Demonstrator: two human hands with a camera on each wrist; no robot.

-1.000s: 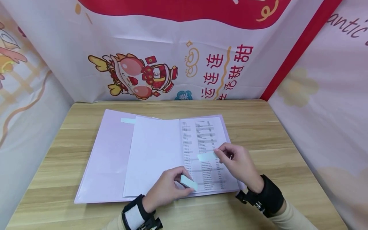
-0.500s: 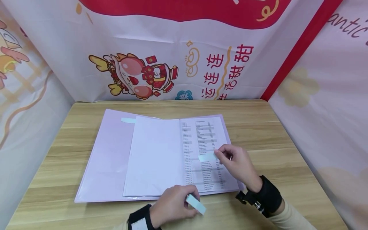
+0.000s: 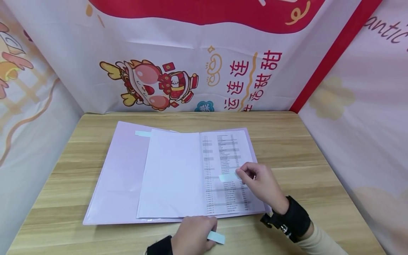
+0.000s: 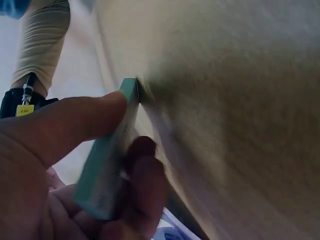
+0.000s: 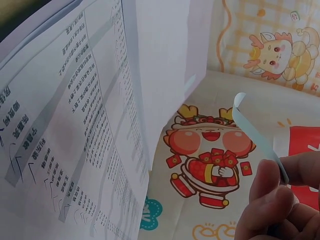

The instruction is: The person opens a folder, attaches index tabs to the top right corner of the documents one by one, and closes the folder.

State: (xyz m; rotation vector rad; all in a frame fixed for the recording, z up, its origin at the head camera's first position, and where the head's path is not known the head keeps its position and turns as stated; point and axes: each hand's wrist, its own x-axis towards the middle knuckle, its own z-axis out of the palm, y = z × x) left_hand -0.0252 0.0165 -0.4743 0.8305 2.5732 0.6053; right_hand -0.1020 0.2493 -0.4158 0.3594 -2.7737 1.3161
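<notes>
My right hand [image 3: 262, 182] pinches one pale teal sticky note [image 3: 227, 177] by its end, above the printed page [image 3: 220, 148] of an open document folder. In the right wrist view that sticky note [image 5: 252, 132] stands out from the fingertips, its far end curled. My left hand [image 3: 193, 235] is in front of the folder's near edge, over the table. It holds a thick pad of teal sticky notes [image 3: 216, 237] between thumb and fingers; the left wrist view shows the pad [image 4: 95, 172] edge-on.
The lilac folder [image 3: 111, 184] lies open on the wooden table [image 3: 287, 141], with a blank white page [image 3: 172, 170] left of the printed one. Another teal sticky note [image 3: 142, 133] sticks out beyond that page's upper left. A printed cloth [image 3: 172, 32] hangs behind the table.
My left hand has drawn back from the page's lower edge toward the table's front, carrying the pad. The right hand, with its sticky note, has shifted only slightly toward me.
</notes>
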